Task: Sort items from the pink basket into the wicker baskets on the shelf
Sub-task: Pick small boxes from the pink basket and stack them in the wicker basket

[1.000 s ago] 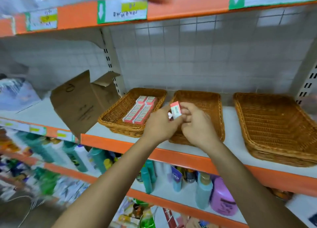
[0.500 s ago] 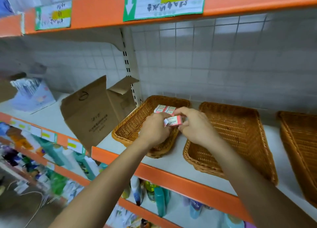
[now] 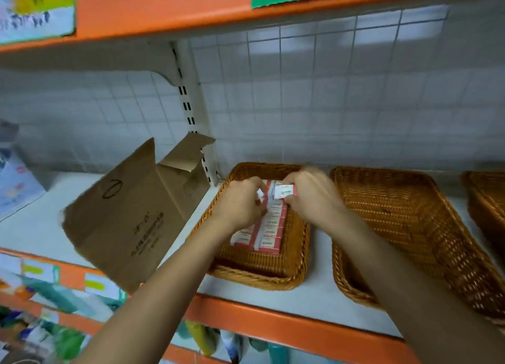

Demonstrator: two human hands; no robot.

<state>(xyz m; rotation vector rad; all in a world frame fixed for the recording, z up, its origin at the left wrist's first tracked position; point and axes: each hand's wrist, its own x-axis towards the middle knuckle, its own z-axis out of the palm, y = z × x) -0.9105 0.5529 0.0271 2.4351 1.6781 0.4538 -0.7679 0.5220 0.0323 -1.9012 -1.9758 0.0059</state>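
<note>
- Pinching a small box (image 3: 285, 192), the fingers (image 3: 293, 202) of my right hand (image 3: 314, 199) are curled around its right end. The printed face with "2B" is turned up towards me.
- My left hand (image 3: 240, 202) is just beside it, with the fingers bent and the tips at the far end of the left row. This part is blurred, so I cannot tell if they pinch a box or only steady the row.
- The small box hangs over the far end of the right row, very near to it or perhaps touching. From my fingers the free place lies down and a little away from me.
- Its long side runs left to right, the same way as the packed boxes seem to lie, so I judge that almost no turning is needed, only lowering.
- The right hand is the nearer one and has the grip, so I think it should finish this step.
- The rows of boxes (image 3: 269, 228) lie in two lines from near to far inside the left wicker basket (image 3: 262, 279).
- The middle wicker basket (image 3: 396, 227) stands to the right with a small gap, and I see nothing inside it.
- A cardboard carton (image 3: 131, 213) leans at the left of the first basket, all on the white shelf (image 3: 317, 303).
</note>
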